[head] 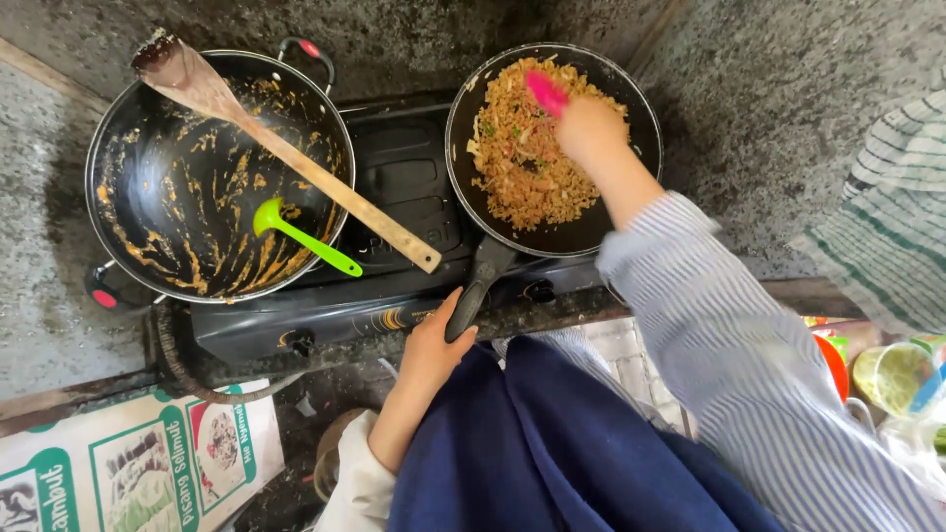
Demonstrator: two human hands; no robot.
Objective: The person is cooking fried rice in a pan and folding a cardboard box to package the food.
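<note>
The black handle [471, 296] of a frying pan [631, 108] is gripped in the closed left hand [431, 347], while a pink utensil [545, 92] is held in the closed right hand [589, 128] over the fried rice [517, 158] filling that pan. The pan is set on the right burner of a black two-burner stove [404, 177]. On the left burner, a sauce-streaked wok [158, 197] is seen with a wooden spatula [296, 163] and a green spoon [301, 236] resting in it. Rough grey concrete [769, 108] surrounds the stove.

left hand [432, 345]: grip closed, arm bent | right hand [588, 128]: grip closed, arm extended forward
</note>
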